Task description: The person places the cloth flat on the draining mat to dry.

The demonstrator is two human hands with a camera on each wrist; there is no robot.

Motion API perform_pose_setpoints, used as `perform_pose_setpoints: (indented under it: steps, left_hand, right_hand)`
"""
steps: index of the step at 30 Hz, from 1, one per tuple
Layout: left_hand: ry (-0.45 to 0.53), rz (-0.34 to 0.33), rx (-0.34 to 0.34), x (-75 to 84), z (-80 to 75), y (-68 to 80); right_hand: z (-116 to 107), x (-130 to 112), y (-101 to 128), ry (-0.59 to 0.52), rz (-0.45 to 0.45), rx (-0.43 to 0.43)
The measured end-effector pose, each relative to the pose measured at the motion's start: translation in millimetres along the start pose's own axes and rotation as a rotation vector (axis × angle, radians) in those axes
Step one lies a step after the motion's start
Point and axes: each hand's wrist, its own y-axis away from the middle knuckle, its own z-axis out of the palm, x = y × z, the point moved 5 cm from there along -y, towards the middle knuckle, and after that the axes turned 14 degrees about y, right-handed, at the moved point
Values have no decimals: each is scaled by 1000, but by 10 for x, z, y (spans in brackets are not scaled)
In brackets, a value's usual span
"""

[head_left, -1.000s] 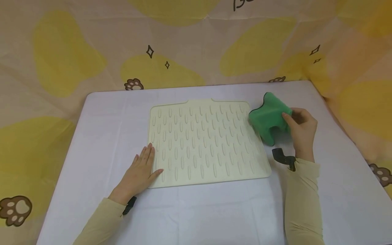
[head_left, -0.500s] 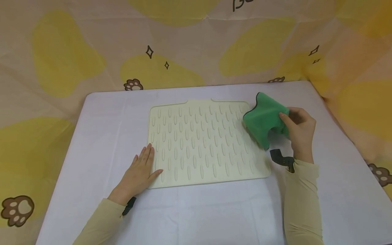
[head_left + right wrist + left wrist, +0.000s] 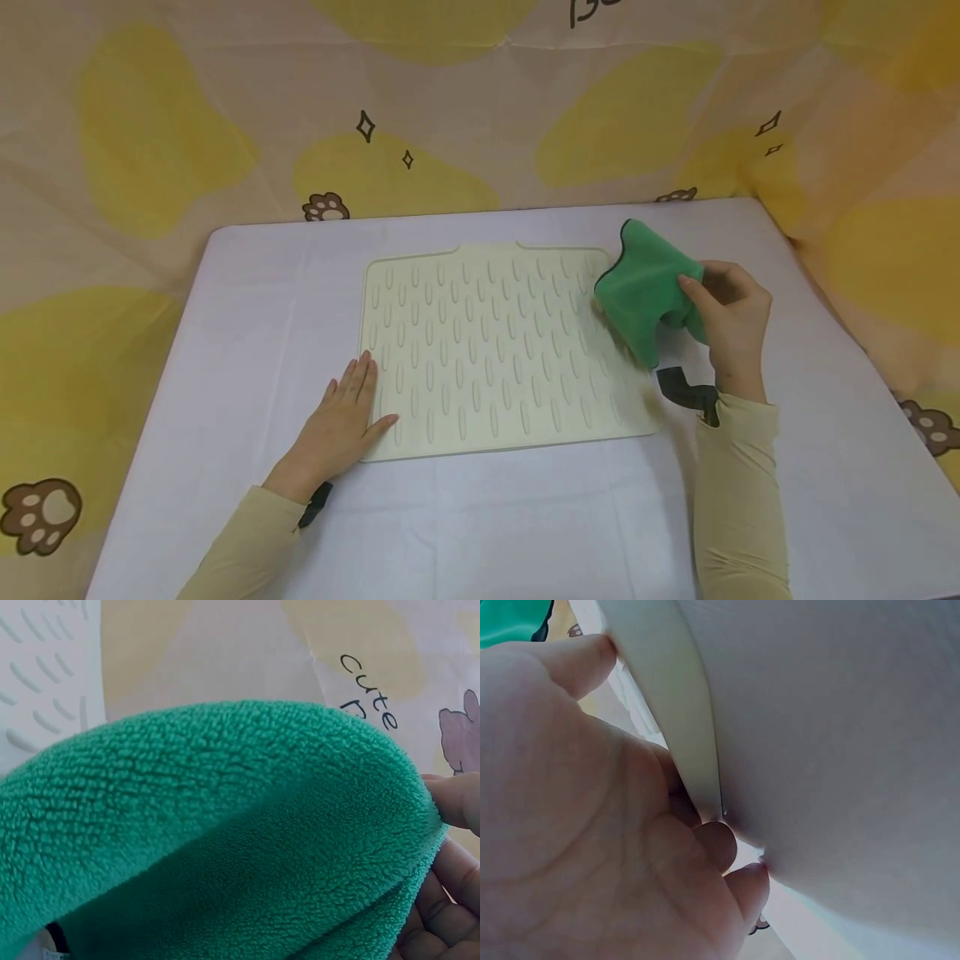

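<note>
So our right hand (image 3: 731, 321) has the green cloth (image 3: 648, 292) bunched up, fingers (image 3: 692, 287) curled round its near edge and pinching it. The cloth hangs just off the fingertips toward the cream mat (image 3: 495, 350), over the mat's right edge, and we can't tell if it's touching there. The mat's long side runs left to right across the desk (image 3: 247, 275). Our left hand (image 3: 341, 425) lies flat, fingers straight, pressing the mat's near-left corner.
</note>
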Motion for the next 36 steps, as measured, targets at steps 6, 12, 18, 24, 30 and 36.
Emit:
perform_pose_setpoints:
  steps: [6,12,18,24,30,36]
  left_hand:
    - [1,-4,2,9,-12,4]
    - [7,-5,2,7,-12,12]
    - [3,-2,4,12,-14,15]
    - [-4,2,8,12,-15,11]
    - [0,1,7,11,-11,7]
    - [-3,6,8,11,-8,3]
  right_hand:
    - [22,-49,27,-12,-9,0]
    - [73,-98,59,-25,-21,-26]
    - [124,-138,105,-9,-35,-72]
    - [158,-188,139,59,-72,-98]
    - [185,-235,176,32,-107,-124]
    - [209,-276,202,17,-113,-145]
